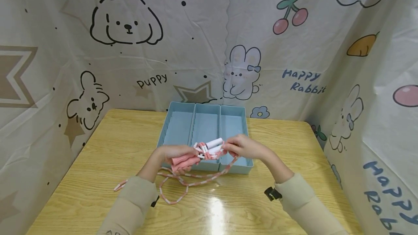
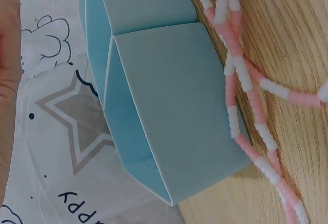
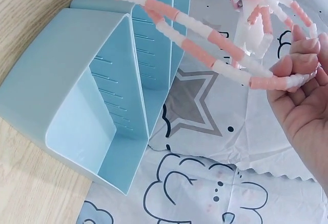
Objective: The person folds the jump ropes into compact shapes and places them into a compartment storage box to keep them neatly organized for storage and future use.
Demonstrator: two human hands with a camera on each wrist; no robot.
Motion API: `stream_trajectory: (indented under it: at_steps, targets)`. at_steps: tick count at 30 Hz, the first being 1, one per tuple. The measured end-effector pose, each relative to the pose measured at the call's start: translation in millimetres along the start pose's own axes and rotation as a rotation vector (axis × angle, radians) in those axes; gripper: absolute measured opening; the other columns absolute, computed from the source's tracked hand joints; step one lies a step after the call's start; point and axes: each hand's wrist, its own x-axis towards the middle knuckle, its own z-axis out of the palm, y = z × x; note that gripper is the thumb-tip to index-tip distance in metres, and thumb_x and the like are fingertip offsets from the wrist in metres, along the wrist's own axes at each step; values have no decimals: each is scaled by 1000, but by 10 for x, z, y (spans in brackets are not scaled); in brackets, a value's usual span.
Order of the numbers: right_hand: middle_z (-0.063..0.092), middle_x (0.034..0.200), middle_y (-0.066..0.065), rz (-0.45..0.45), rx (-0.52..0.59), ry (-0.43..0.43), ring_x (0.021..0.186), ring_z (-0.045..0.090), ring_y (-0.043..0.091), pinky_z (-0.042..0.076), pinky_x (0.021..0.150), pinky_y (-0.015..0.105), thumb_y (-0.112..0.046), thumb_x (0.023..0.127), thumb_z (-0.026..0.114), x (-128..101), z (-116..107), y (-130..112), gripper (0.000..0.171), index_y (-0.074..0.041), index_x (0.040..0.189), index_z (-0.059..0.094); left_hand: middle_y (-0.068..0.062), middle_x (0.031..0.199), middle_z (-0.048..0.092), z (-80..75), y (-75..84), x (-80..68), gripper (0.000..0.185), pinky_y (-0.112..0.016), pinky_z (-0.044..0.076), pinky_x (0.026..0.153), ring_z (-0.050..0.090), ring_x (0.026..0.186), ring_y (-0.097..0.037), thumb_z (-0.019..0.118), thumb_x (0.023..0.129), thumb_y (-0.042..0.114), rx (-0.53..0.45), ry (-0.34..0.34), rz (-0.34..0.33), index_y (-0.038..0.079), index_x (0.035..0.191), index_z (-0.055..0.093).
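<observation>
A pink-and-white beaded jump rope (image 1: 209, 180) is held up over the front of the blue tray. My left hand (image 1: 176, 151) grips its two pink handles (image 1: 185, 162) together, their white ends pointing right. Several turns of beaded cord wrap round the handles' white part (image 1: 213, 143). On the right, my right hand (image 1: 240, 146) pinches the cord between thumb and fingers, as the right wrist view shows on the beads (image 3: 271, 82). From there the loose cord hangs in a curve to the left, and loops of it lie on the table below my left hand.
The light blue tray (image 1: 209, 106) has three compartments side by side and stands in the middle of the wooden table (image 1: 277, 198). Behind it and at both sides hangs a printed cloth (image 1: 196, 57) with cartoon animals.
</observation>
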Motion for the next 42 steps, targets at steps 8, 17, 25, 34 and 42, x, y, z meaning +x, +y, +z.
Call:
stream_trajectory:
  at_steps: [8,17,25,34,42]
  targets:
    - [47,55,-1,-2,-40,35,47,37,3,35,46,19,-19,94,51,77,-3,-36,29,-6,69,58,0,56,47,75,33,7,33,-21,34,39,40,42,-8,35,92,35,21,-40,3,6,90,51]
    - [50,57,13,-41,44,16,46,51,19,42,47,23,-19,90,58,152,-9,-32,21,-7,74,64,1,56,47,188,71,50,35,-22,35,43,39,42,-8,34,91,36,-40,-133,-105,6,80,50]
    - [52,59,1,-44,50,-33,48,37,3,34,47,19,-19,89,58,201,-18,-29,16,-11,78,66,2,56,44,238,83,92,33,-21,35,45,36,42,-6,32,92,36,-28,-223,-96,8,88,48]
    - [52,60,7,-58,99,-97,47,32,3,31,47,18,-16,90,57,254,-7,6,16,-9,77,65,2,56,43,277,105,78,30,-18,32,40,36,43,-6,31,89,34,-18,-315,-74,8,92,48]
    - [49,58,0,-86,203,-102,46,32,3,31,47,18,-11,90,56,299,73,96,17,-4,77,64,1,56,43,294,129,68,33,-20,32,40,36,42,-6,29,91,35,-13,-368,-22,8,93,47]
